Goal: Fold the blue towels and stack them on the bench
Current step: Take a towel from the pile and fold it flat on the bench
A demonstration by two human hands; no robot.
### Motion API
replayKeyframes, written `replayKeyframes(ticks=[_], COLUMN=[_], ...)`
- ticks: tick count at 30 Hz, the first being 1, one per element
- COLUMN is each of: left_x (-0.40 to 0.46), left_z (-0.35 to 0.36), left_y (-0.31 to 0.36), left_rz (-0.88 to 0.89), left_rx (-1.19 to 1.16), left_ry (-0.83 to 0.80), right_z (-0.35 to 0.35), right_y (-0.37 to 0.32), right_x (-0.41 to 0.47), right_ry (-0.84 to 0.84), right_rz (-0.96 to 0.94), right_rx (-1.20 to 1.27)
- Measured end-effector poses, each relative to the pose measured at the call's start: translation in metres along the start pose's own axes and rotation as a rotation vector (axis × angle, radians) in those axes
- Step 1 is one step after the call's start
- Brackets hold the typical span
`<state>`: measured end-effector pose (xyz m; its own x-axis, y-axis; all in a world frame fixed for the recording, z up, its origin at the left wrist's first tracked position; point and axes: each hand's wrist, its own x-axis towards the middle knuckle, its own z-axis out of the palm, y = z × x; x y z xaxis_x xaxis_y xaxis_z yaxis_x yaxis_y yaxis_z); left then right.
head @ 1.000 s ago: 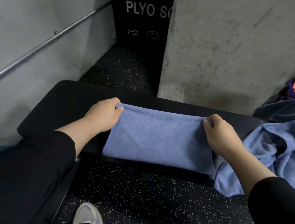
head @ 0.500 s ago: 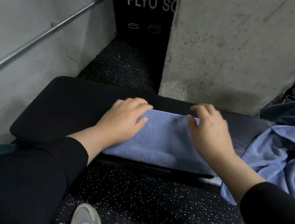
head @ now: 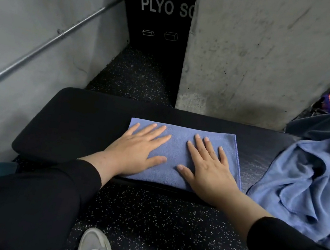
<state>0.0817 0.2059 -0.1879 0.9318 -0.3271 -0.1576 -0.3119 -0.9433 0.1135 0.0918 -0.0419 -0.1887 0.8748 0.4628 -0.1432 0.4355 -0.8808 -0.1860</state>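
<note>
— While we pressed the folded towel [head: 179, 149] flat on the bench [head: 76, 122], where lay the loose one?

— To its right, the crumpled towel [head: 309, 179], nearer our right hand [head: 207, 165]. Our left hand [head: 140, 149] lay on the folded towel's left half. Both hands' fingers were spread straight; its long axis ran left-right.

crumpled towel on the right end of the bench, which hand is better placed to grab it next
Probably the right hand. Both hands lie flat on the folded towel, but the crumpled towel sits just beyond its right edge on the bench. The left hand would have to cross over.
</note>
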Motion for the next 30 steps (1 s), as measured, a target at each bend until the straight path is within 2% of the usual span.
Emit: replayKeyframes(ticks=[2, 4, 6, 11, 16, 18, 22, 25, 28, 30], left_x=[0.003, 0.007, 0.009, 0.009, 0.007, 0.004, -0.003, -0.011, -0.016, -0.017], left_z=[-0.003, -0.008, -0.01, -0.009, -0.01, -0.013, -0.016, -0.011, -0.008, -0.008], left_y=[0.0, 0.004, 0.006, 0.005, -0.001, -0.002, 0.001, -0.001, -0.005, -0.004], left_rz=[-0.012, -0.013, 0.003, -0.037, -0.11, -0.061, 0.171, 0.222, 0.18, 0.164], left_rx=[-0.035, -0.047, -0.037, -0.045, 0.001, -0.042, -0.113, -0.104, -0.098, -0.088], left_ry=[0.051, 0.144, 0.163, 0.139, 0.209, 0.208, 0.137, 0.152, 0.139, 0.127], right_z=[-0.008, -0.014, -0.019, -0.008, -0.013, -0.021, -0.03, -0.025, -0.022, -0.022], right_y=[-0.003, -0.012, -0.025, -0.045, -0.018, -0.003, 0.014, 0.021, 0.026, 0.029], right_x=[0.0, -0.002, -0.006, -0.013, 0.01, 0.021, 0.034, 0.029, 0.015, 0.002], right_ry=[0.01, 0.117, 0.199, 0.102, 0.124, 0.128, 0.103, 0.148, 0.235, 0.18], right_rz=[0.01, -0.008, -0.04, -0.003, 0.062, 0.116, 0.165, 0.085, -0.126, -0.275], right_rx=[0.116, 0.21, 0.184, -0.038, -0.022, -0.035, -0.046, -0.067, 0.019, 0.093])
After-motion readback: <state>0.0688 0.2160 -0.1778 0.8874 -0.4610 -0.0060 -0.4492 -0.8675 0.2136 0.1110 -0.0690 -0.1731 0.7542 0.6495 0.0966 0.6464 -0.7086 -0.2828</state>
